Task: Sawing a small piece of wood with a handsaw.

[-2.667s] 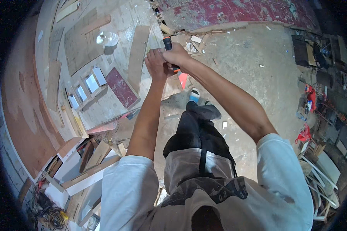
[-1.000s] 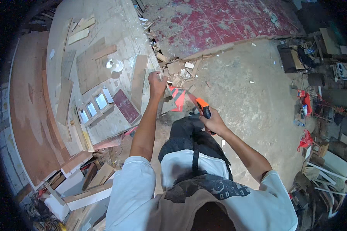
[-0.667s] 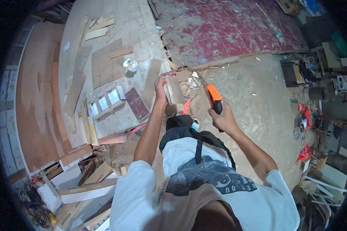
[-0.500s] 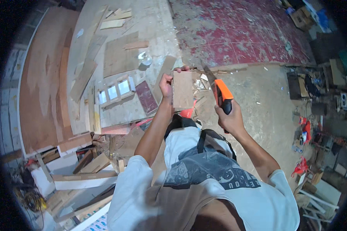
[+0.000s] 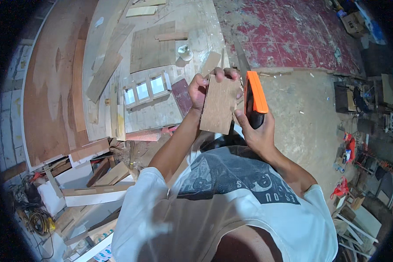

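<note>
My left hand (image 5: 200, 90) grips a small rectangular wooden board (image 5: 220, 105) by its far end, with fingers curled over the top edge. Close to the board's right side, my right hand (image 5: 260, 131) is wrapped round the black grip of a handsaw (image 5: 258, 94) with an orange handle. The saw's blade points away from me and is partly hidden behind the handle. Whether the right thumb touches the board I cannot tell. On the workbench left of the board stands a small wooden frame (image 5: 147, 91) with three openings, beside a dark red flat piece (image 5: 182, 95).
A large workbench (image 5: 118, 83) on the left bears a flat wooden panel (image 5: 150, 52), a whitish round container (image 5: 185, 53) and several loose strips. Wood offcuts (image 5: 111, 174) pile up at the lower left. Tools and a red bag (image 5: 340, 187) lie along the right side.
The board has come closer to me and tilted slightly. My right hand has brought the saw nearer the board. The view has shifted, so the bench appears farther right.
</note>
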Tool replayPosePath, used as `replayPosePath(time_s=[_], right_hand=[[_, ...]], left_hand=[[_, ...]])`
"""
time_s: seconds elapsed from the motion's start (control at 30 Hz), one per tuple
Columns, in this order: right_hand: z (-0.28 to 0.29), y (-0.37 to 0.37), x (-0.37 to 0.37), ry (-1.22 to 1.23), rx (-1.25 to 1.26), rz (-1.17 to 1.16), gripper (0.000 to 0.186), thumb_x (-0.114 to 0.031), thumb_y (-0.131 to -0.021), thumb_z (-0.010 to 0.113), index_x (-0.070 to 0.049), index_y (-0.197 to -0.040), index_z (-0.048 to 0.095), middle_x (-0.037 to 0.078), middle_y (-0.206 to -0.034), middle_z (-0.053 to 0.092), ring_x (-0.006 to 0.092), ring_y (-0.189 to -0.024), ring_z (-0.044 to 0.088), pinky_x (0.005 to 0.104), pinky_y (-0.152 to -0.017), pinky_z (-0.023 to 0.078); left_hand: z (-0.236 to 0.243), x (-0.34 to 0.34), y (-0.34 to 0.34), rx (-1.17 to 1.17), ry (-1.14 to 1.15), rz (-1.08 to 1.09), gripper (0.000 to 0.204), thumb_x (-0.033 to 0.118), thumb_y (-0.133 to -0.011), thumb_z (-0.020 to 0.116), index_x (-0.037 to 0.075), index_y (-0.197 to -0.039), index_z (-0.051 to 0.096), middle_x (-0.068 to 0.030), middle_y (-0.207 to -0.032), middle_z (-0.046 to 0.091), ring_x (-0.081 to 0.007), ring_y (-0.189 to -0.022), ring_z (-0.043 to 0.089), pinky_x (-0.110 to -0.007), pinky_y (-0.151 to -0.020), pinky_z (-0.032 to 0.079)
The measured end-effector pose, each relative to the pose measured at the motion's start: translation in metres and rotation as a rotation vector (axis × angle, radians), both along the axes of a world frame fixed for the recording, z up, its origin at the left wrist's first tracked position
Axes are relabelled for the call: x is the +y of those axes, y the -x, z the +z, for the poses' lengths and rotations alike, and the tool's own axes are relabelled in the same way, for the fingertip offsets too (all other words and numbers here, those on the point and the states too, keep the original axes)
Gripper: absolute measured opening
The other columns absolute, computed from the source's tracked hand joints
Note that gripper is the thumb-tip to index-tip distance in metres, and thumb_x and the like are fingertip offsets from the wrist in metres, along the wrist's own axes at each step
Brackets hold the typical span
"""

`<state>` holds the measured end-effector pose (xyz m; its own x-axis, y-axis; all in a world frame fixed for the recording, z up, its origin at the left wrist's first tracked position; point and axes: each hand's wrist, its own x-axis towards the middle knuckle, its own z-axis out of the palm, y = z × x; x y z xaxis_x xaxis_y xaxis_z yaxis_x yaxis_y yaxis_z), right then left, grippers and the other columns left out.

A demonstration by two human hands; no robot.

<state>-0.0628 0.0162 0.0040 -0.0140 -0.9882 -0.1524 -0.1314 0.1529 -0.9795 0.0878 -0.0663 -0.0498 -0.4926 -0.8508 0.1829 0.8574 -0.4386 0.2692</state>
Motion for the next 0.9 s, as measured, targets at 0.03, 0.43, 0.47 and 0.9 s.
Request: replayPosePath(time_s=[0.03, 0.43, 0.47, 0.9], right_hand=[[0.000, -0.005, -0.003, -0.015, -0.037, -0.016, 0.027, -0.011, -0.084, 0.070, -0.002, -0.103, 0.052, -0.002, -0.075, 0.044, 0.0073, -0.068, 0.042, 0.0232, -0.058, 0.036], [-0.010, 0.023, -0.044, 0.158, -0.096, 0.032, 0.027, -0.012, -0.084, 0.071, -0.005, -0.103, 0.054, -0.003, -0.076, 0.044, 0.0071, -0.067, 0.041, 0.0226, -0.060, 0.035], [-0.011, 0.030, -0.046, 0.163, -0.096, 0.043, 0.027, -0.012, -0.084, 0.071, -0.005, -0.103, 0.054, -0.003, -0.076, 0.044, 0.0071, -0.067, 0.041, 0.0226, -0.060, 0.035], [0.001, 0.108, -0.072, 0.110, -0.274, 0.169, 0.034, -0.007, -0.084, 0.069, -0.002, -0.113, 0.051, 0.001, -0.086, 0.050, 0.0069, -0.075, 0.049, 0.0230, -0.070, 0.045]], left_hand=[[-0.002, -0.003, -0.002, 0.023, -0.011, -0.026, 0.033, 0.034, -0.072, 0.044, 0.010, -0.090, 0.057, -0.0136, -0.110, 0.052, -0.0318, -0.098, 0.048, -0.048, -0.077, 0.044], [0.007, -0.022, 0.030, -0.010, -0.059, 0.031, 0.037, 0.036, -0.074, 0.043, 0.009, -0.094, 0.057, -0.0141, -0.112, 0.050, -0.0402, -0.087, 0.053, -0.050, -0.073, 0.048], [0.009, -0.025, 0.036, -0.003, -0.050, 0.037, 0.037, 0.037, -0.074, 0.044, 0.009, -0.094, 0.057, -0.0142, -0.112, 0.050, -0.0396, -0.088, 0.053, -0.050, -0.075, 0.048], [0.018, -0.036, 0.116, 0.053, -0.035, 0.197, 0.027, 0.033, -0.072, 0.052, 0.010, -0.086, 0.054, -0.0127, -0.112, 0.048, -0.0319, -0.103, 0.048, -0.048, -0.089, 0.044]])
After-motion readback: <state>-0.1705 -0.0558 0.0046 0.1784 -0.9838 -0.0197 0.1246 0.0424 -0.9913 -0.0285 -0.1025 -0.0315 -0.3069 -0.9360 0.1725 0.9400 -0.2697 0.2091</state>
